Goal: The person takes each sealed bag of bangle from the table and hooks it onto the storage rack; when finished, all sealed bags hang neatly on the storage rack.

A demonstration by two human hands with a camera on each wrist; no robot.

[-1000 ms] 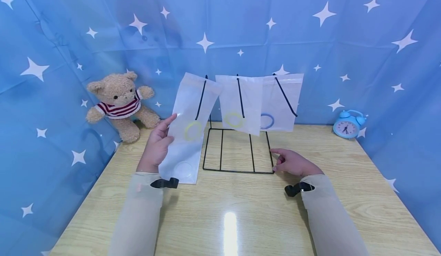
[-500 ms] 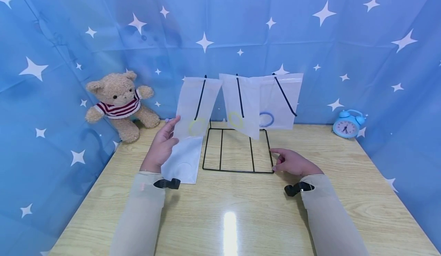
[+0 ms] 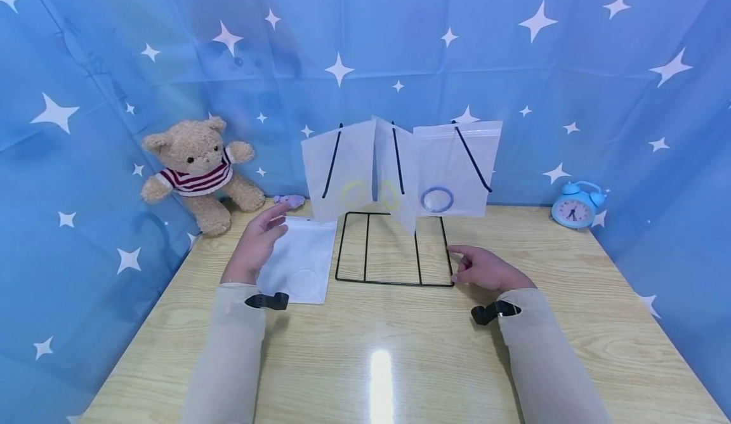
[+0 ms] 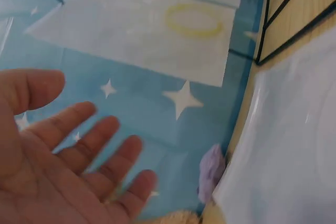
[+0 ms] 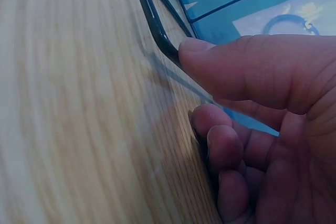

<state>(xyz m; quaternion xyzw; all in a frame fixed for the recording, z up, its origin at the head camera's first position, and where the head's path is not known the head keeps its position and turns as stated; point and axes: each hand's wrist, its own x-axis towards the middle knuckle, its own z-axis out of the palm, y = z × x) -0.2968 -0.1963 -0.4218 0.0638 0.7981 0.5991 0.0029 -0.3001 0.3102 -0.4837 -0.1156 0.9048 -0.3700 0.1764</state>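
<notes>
A black wire display rack (image 3: 408, 284) stands on the table with three translucent white zip bags on its hooks. The left bag (image 3: 356, 157) and the middle bag (image 3: 385, 157) each show a yellow ring; in the right bag (image 3: 442, 157) is a blue-purple ring. Another white bag (image 3: 308, 252) with a faint round outline lies flat left of the rack. My left hand (image 3: 254, 246) hovers by that flat bag, fingers spread and nothing held. My right hand (image 3: 485, 268) holds the rack's front right corner with thumb and index finger, its other fingers curled.
A small purple object (image 3: 290, 201) lies behind my left hand. At the back left sits a teddy bear (image 3: 197, 173) in a striped top. A blue alarm clock (image 3: 575, 208) stands back right. A blue starry curtain (image 3: 400, 49) borders the wooden table (image 3: 434, 360).
My left hand has come away from the left hanging bag and drawn back slightly. That bag has swung right towards the middle one, which has turned. My right hand stays put.
</notes>
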